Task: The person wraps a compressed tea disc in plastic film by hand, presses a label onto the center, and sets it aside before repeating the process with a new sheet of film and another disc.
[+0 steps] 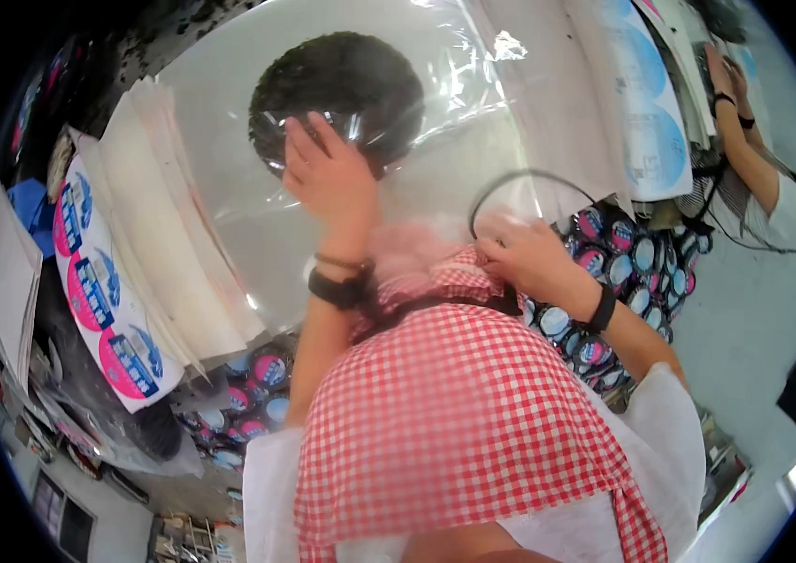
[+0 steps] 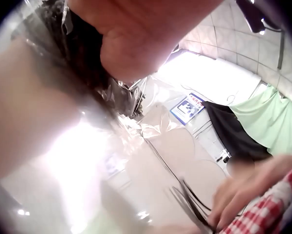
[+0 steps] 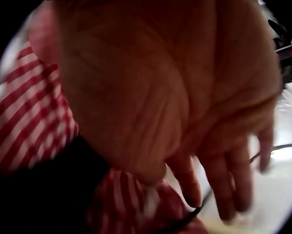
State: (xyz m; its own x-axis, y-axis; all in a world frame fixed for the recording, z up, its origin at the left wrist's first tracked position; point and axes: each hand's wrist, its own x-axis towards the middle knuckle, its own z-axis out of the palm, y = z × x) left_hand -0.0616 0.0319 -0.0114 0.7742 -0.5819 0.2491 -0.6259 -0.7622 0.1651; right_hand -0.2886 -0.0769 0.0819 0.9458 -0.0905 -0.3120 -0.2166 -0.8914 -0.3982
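A round, dark green cake that looks like dried seaweed [image 1: 346,80] lies under clear plastic film [image 1: 459,75] on the white table. My left hand [image 1: 334,183] rests on its near edge, fingers stretched over the film. The left wrist view shows the dark cake [image 2: 87,51] close beside that hand, with crinkled film around it. Lower right, my right hand [image 1: 539,263] is beside the table's front edge, against the red checked apron [image 1: 436,403]. Its fingers [image 3: 219,190] extend downward in the right wrist view, beside a thin black cable [image 3: 204,202].
Stacked pale sheets [image 1: 149,178] lie left, beside a printed blue-and-pink packaging sheet [image 1: 102,291]. Another printed sheet [image 1: 647,122] lies right. Many round-labelled packs [image 1: 642,267] sit below the table edge. Another person's arms [image 1: 745,150] work at the far right.
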